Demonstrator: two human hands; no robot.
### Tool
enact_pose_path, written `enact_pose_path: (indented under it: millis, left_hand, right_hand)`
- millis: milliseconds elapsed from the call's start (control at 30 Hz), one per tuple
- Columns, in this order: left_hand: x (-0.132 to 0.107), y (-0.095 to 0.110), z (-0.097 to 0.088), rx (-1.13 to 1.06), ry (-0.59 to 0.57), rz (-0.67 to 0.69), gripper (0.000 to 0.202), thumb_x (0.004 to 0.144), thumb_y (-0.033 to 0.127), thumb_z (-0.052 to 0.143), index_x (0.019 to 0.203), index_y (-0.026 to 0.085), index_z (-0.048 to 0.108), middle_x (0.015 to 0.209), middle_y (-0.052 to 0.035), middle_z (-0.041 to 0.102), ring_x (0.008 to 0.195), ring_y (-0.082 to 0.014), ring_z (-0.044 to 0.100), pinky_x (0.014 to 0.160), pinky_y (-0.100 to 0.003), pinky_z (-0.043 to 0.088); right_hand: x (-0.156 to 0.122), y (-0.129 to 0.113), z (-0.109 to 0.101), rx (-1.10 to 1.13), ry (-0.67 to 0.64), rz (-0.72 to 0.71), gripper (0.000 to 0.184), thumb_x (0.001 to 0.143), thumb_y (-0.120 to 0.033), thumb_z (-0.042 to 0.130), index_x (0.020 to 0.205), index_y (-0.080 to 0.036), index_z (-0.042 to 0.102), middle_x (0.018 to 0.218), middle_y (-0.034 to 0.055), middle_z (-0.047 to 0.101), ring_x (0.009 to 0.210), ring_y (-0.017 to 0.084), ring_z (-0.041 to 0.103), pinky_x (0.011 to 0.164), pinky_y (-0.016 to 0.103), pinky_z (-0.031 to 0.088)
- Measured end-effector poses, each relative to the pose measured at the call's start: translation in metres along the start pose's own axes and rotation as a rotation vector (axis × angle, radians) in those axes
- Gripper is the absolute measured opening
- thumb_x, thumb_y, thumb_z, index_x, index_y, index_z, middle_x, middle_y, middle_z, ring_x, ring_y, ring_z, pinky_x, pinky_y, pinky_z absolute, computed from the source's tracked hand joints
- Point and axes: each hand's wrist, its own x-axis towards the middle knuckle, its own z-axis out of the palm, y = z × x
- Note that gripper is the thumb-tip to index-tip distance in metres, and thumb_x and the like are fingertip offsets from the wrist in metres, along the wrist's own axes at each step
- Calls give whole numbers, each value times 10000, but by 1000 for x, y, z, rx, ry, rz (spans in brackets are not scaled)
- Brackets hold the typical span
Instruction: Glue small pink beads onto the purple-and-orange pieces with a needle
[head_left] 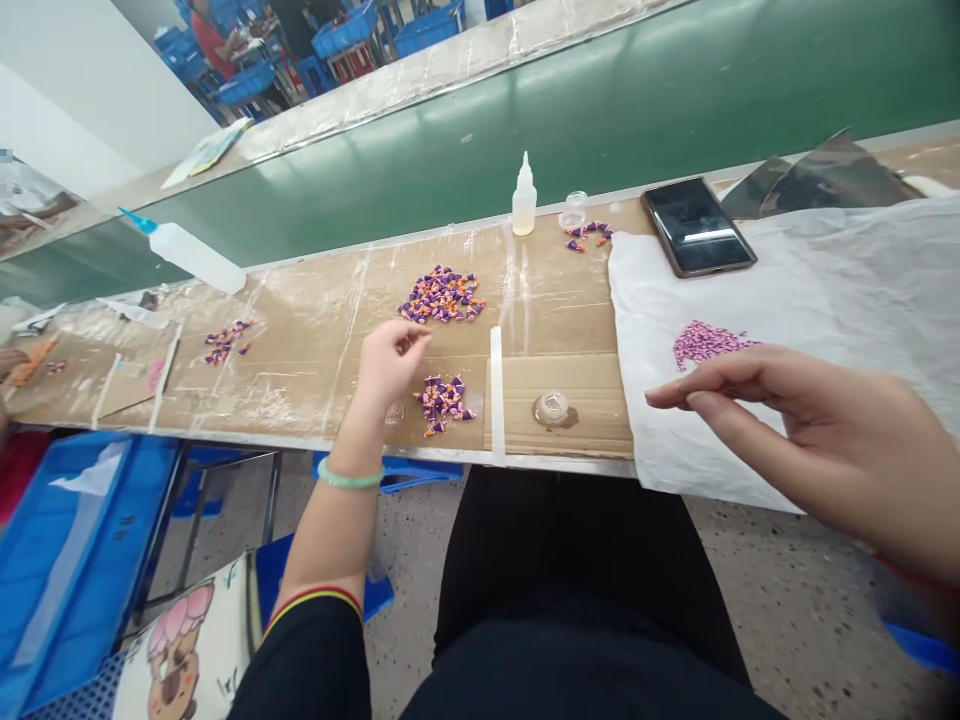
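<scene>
The left hand point(390, 360) is hovering over the cardboard bench top point(300, 380), its thumb and forefinger pinching shut. I cannot tell whether a piece is sitting between them. A small pile of purple and orange pieces point(444, 400) is lying just beside that hand at 3 o'clock, and a larger pile point(442, 295) is sitting near it at 1 o'clock. The right hand point(810, 430) is hanging released, fingers stretching out flat and grasping nothing, above the white sheet point(825, 290). A pink heap point(705, 342) is lying on that sheet at the hand's 10 o'clock.

From the larger pile, a glue bottle point(523, 197) is standing at 1 o'clock, with a phone point(697, 225) well apart at 2 o'clock. A clear cap point(553, 407) is resting at 3 o'clock of the small pile.

The pieces are looking tiny, light and hard, so they are likely scattering at a nudge. Each 1 seems best taken singly, 2 fingertips pinching its sides.
</scene>
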Motion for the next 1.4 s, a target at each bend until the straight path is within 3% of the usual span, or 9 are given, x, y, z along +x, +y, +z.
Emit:
enact_pose_path:
  millis: [100,233,367,633,767,867,1067,1200,1400]
  left_hand:
    - [39,4,15,159,11,74,182,845,178,592,897,152,764,932,-90,755,832,-194,640,818,-317,490]
    - [66,10,25,340,-103,123,195,811,134,600,906,161,768,974,-99,755,896,-234,646,842,-353,477]
    - [69,12,26,458,-191,168,213,808,107,557,859,183,749,1007,-107,737,965,-266,643,813,-367,467]
    - [62,21,22,474,-214,207,251,842,104,515,980,164,716,1059,-142,714,980,-286,631,824,-384,467]
    - [45,20,2,297,-89,246,311,843,139,560,1109,170,718,1066,-106,728,958,-246,641,875,-363,495]
    - [24,11,-18,68,43,173,131,809,259,681,877,183,762,888,-44,723,783,-183,633,737,-304,518]
    - [-32,10,-44,-319,382,-129,169,639,236,824,797,266,771,825,44,739,786,-178,627,736,-319,501]
    - [-70,27,-40,-576,252,-314,142,568,239,820,649,271,708,650,39,655,635,-156,549,592,-278,451]
    - [-111,32,-17,-592,-197,-213,168,656,367,809,636,253,687,602,1,618,574,-163,554,510,-245,465]
  right_hand:
    - [-4,-3,-2,7,-10,34,149,942,-306,553,887,-309,692,831,-22,761,658,187,709,508,313,501]
    - [-12,-2,-7,4,16,70,149,935,-301,560,876,-313,696,860,-20,765,682,197,709,546,332,508]
    - [-17,0,-12,8,29,109,148,920,-283,561,851,-311,689,853,-11,765,697,217,716,541,347,489]
    - [-20,-1,-11,7,79,124,137,925,-279,571,851,-291,686,857,-15,759,725,190,708,603,338,516]
    - [-28,3,-19,39,186,201,91,918,-231,587,868,-247,661,857,21,753,785,196,713,700,333,552]
    - [-33,21,-25,-2,218,250,102,913,-207,560,877,-218,655,870,39,744,819,197,705,712,329,547]
    - [-27,75,-11,-107,-49,202,140,882,-228,531,871,-205,669,925,75,701,896,246,647,796,408,516]
    - [-11,90,9,-198,-74,183,94,848,-155,572,854,-191,659,900,78,689,899,255,612,852,413,482]
    - [3,96,20,-265,-159,148,100,836,-97,589,803,-175,641,885,72,701,874,245,585,852,385,455]
